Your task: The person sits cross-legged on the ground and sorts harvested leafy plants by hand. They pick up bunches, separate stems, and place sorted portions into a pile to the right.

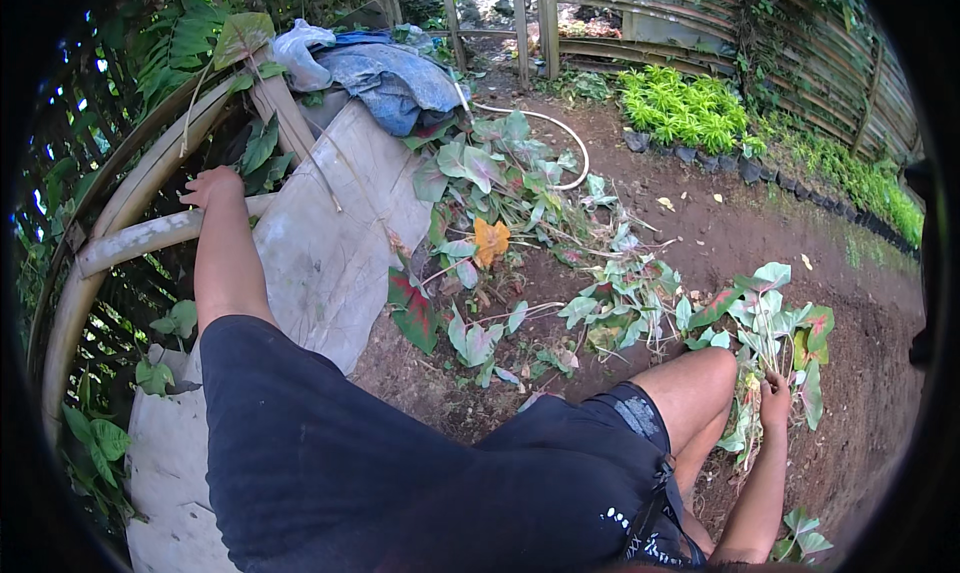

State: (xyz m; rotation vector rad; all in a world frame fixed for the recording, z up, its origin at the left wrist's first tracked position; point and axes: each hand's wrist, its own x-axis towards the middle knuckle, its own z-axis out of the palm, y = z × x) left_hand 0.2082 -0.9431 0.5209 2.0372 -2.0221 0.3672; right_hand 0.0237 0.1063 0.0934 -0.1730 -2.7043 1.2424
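At the upper left, my left hand [215,188] reaches over a pale bamboo pole [150,239], beside dark green leaves; its fingers are partly spread and what they touch is unclear. My right hand [775,399], at the lower right beside my bent knee, is closed round the thin stems of a bunch of caladium plants [772,310] with green and red leaves. More pulled caladium plants [480,168] lie in a loose band on the soil, with an orange leaf [491,242] among them.
A grey sheet [330,235] slopes along my left, with blue denim cloth [397,77] and a plastic bag [301,53] on top. A white hose [562,126] curves over the soil. Bright green seedlings [682,107] in black bags stand near the bamboo fence [652,47].
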